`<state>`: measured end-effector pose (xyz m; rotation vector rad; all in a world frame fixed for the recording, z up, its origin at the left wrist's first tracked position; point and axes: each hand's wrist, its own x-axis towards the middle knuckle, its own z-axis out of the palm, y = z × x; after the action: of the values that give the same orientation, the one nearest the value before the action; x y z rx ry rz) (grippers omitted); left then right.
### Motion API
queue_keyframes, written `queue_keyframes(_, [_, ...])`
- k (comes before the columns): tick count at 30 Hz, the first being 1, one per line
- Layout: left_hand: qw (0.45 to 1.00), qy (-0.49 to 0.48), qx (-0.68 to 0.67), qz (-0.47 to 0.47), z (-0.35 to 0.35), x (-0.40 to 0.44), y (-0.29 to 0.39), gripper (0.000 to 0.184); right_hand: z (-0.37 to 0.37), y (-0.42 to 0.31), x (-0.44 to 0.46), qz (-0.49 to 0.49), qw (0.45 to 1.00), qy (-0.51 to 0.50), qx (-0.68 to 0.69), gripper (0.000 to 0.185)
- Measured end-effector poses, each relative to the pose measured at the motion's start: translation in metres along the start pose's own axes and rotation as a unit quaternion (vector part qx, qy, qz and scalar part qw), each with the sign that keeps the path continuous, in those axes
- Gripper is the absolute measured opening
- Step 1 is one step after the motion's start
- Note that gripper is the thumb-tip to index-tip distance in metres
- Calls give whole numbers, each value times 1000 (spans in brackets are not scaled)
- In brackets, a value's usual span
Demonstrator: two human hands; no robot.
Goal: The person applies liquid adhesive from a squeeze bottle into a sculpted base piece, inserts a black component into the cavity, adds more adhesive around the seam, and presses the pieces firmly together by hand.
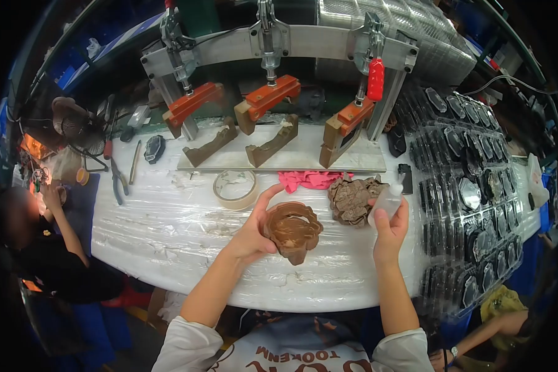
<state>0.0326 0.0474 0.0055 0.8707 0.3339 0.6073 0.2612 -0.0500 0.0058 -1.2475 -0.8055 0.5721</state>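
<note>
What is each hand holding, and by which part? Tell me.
Left fingers hold the brown scalloped hollow piece by its left side; right fingers hold the translucent whitish plastic squeeze bottle by its body.

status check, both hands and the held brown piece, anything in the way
Left hand gripping brown piece, hollow side facing camera. Right hand holding clear bottle, nozzle up. Possible obstruction: rough brown mass beside bottle, contact unclear.

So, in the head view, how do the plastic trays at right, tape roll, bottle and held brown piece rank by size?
Plastic trays
Held brown piece (nearness may enlarge it)
Tape roll
Bottle, partly hidden
</note>
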Motion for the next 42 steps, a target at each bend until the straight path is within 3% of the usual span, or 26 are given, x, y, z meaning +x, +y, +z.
queue_keyframes(2, [992,-7,-128,-1,2,-1,1,119,-2,-7,-1,-6,999,34,14,46])
queue_keyframes(5, [979,11,-199,44,-9,2,-13,114,3,-23,2,38,995,41,80,46])
queue_keyframes(7, [973,23,-224,53,0,1,-4,112,17,-31,1,80,990,-27,113,46])
queue_keyframes(13, [989,53,-130,53,2,-3,-4,118,43,-24,3,99,964,-111,220,47])
queue_keyframes(15, [998,15,-16,62,1,1,-11,118,40,-9,2,125,947,-129,266,46])
queue_keyframes(17, [998,20,-12,55,2,4,-14,119,37,-2,-1,154,928,-142,309,45])
queue_keyframes(19, [996,8,53,72,4,8,-18,121,40,-1,-6,194,910,-92,355,42])
queue_keyframes(23, [978,16,179,104,10,14,-31,124,55,0,-13,195,930,15,310,38])
queue_keyframes(25, [966,87,115,212,20,17,-35,129,57,-4,-15,157,937,40,310,36])
queue_keyframes(27, [968,90,91,214,36,18,-31,127,60,-2,-22,148,933,46,325,35])
queue_keyframes(29, [991,91,-83,52,50,16,-22,117,65,-2,-29,126,947,29,294,36])
queue_keyframes(30, [990,112,-79,22,53,14,-22,98,66,-3,-30,127,944,32,304,39])
queue_keyframes(31, [991,110,-77,23,53,16,-24,98,64,-5,-28,125,943,32,306,39])
queue_keyframes(33, [966,123,-224,-31,52,21,-28,85,57,-11,-22,89,935,18,344,41])
queue_keyframes(34, [968,118,-222,-31,54,23,-25,85,51,-15,-17,84,935,19,345,41])
queue_keyframes(36, [925,-8,-377,-42,59,26,-20,74,34,-26,-8,89,948,14,305,47])
queue_keyframes(42, [927,-9,-374,-42,60,25,-36,62,4,-55,3,135,939,8,317,55])
